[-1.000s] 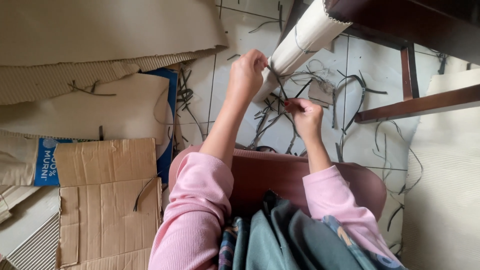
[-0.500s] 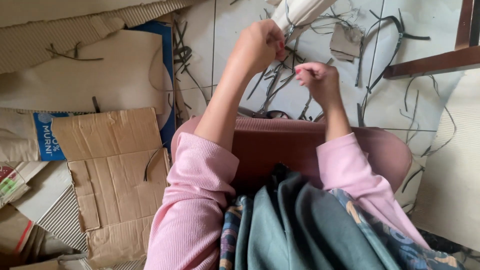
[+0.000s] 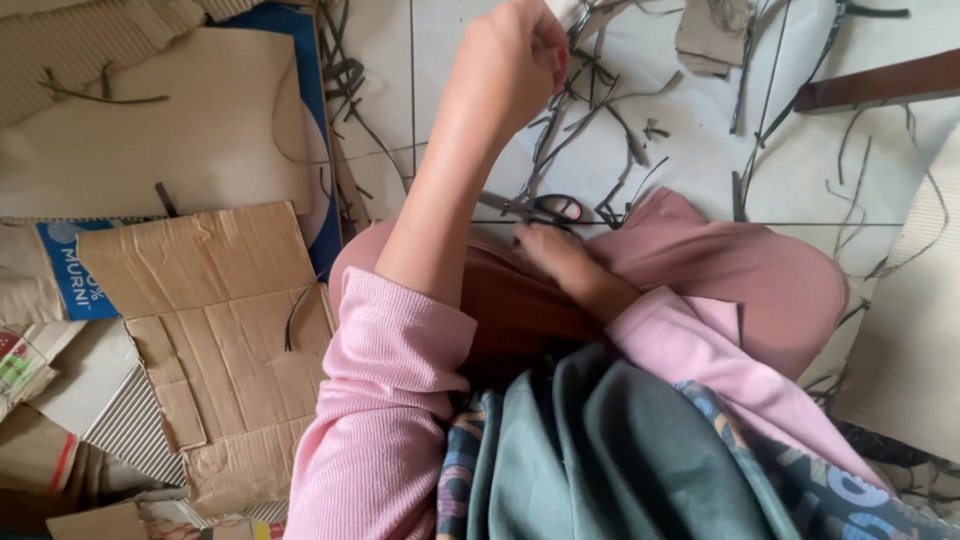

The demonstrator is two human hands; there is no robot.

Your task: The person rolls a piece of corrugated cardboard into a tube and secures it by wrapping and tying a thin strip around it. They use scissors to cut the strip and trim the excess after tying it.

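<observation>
- Far out from the fingers on the person's left lay flattened cardboard: a brown cardboard sheet [image 3: 200, 340] with folded flaps, and beyond it a pale cardboard panel [image 3: 150, 140] resting on a blue-edged box [image 3: 300, 90].
- The left hand [image 3: 510, 65] was raised on a bare forearm, its pink sleeve [image 3: 385, 400] pushed back to the elbow.
- Its fingers [image 3: 545, 50] were curled tight into a fist, pressed together with no gap between them; they seemed to pinch the end of a pale strip [image 3: 575, 12] at the top edge of the view, though the frame cut it off and I cannot tell for sure.
- Just below and to the right of that fist, dark cut slivers [image 3: 590, 110] lay scattered across the white tiled floor [image 3: 690, 140].
- The scissors [image 3: 535, 208], with a dark handle and a red-lined loop, lay on the floor at the tips of the right hand's fingers.
- The right hand [image 3: 560, 255] rested low on the pink-clad knee, fingers loosely bent and close together, their tips touching or nearly touching the scissors' handle; they were not threaded through the loops.
- Farther right of those fingers, a dark wooden bar [image 3: 880, 85] crossed the floor, and a pale corrugated sheet [image 3: 915, 330] stood at the edge.
</observation>
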